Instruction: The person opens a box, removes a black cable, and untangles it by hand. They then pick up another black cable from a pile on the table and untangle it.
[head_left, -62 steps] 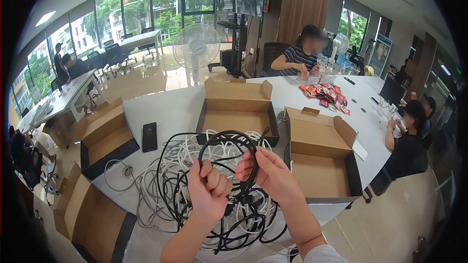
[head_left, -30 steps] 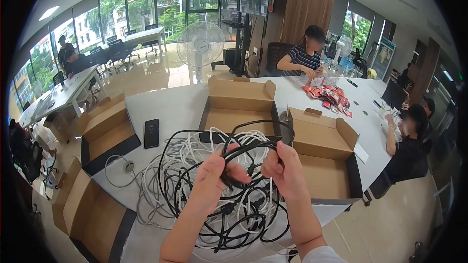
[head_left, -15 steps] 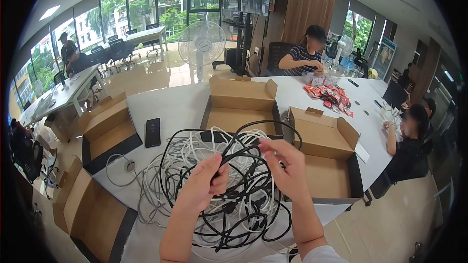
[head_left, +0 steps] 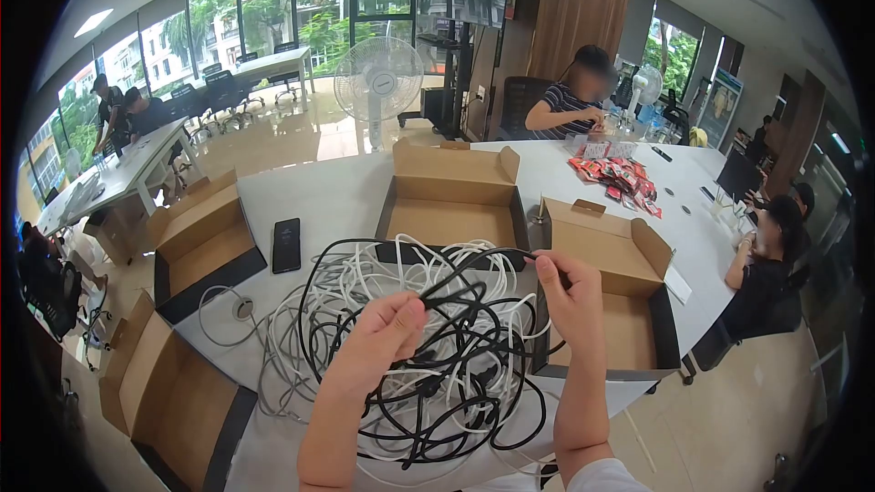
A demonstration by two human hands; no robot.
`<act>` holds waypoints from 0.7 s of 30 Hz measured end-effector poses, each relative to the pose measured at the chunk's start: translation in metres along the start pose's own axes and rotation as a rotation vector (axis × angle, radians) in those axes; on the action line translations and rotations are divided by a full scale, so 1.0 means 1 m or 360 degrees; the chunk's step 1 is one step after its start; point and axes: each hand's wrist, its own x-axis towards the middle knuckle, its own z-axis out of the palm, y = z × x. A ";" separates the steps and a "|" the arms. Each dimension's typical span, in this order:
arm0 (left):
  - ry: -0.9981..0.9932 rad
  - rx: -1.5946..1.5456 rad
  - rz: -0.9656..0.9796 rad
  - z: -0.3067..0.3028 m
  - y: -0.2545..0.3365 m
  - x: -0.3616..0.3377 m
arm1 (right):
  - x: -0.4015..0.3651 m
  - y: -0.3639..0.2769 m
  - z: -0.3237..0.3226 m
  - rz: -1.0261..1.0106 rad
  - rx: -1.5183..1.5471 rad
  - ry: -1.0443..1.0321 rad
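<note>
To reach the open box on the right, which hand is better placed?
Probably the right hand, pinching black cable nearer that box; the left hand grips farther away, over the cable pile.

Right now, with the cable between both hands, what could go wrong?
The black cable held by the left hand and right hand could snag, since the pile of cables below is badly tangled. A hard pull might drag other cables along or tighten the tangle. The phone lies near the pile's far left side, so shifting cables might knock it.
</note>
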 end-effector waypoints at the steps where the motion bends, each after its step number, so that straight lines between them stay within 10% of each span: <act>1: 0.0017 -0.0059 0.0016 0.000 0.000 0.000 | -0.003 -0.008 -0.002 0.0083 0.0076 0.0004; 11: 0.0187 -0.0604 0.0076 0.007 -0.006 0.008 | -0.004 -0.012 0.017 0.0523 0.1669 -0.0660; 21: 0.0139 -0.0679 -0.0083 0.004 -0.008 0.010 | -0.004 -0.022 0.007 0.0501 0.1430 -0.0593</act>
